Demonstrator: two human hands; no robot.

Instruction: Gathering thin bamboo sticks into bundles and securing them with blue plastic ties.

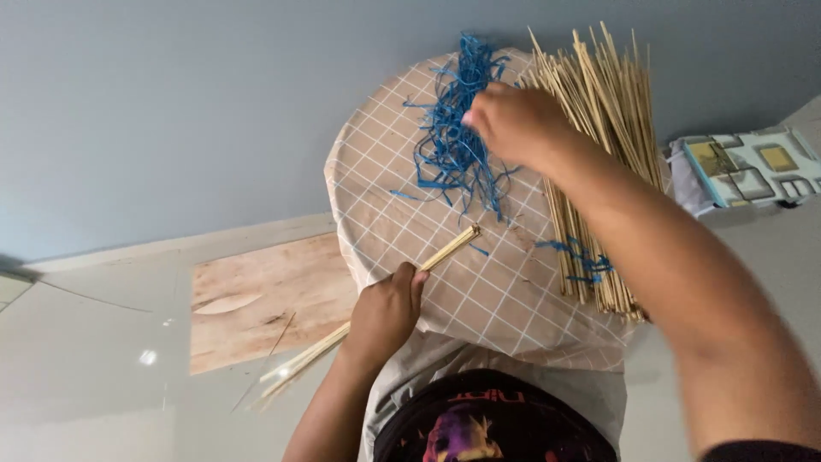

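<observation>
Clenched in a fist, the left hand point(386, 310) grips a small bunch of thin pale sticks point(448, 248); their tips lie on the round table point(402, 222), which is covered with a tan checked cloth, and their long ends trail off its near left edge over the floor. The right hand point(513, 124) reaches to the far side of the table, fingers curled down into a tangle of blue strips point(449, 150); whether it has pinched a strip or only touches the heap cannot be told. Just right of that tangle lies a large bundle of the same pale sticks point(599, 128), fanned at the far end and bound near its near end by a blue tie point(581, 257). A patterned package point(753, 167) sits well to the right, off the table.

Done well, this probably calls for drawing a single strip free of the tangle slowly, so that the rest do not drag along, while the fist keeps the sticks even and tight.
</observation>
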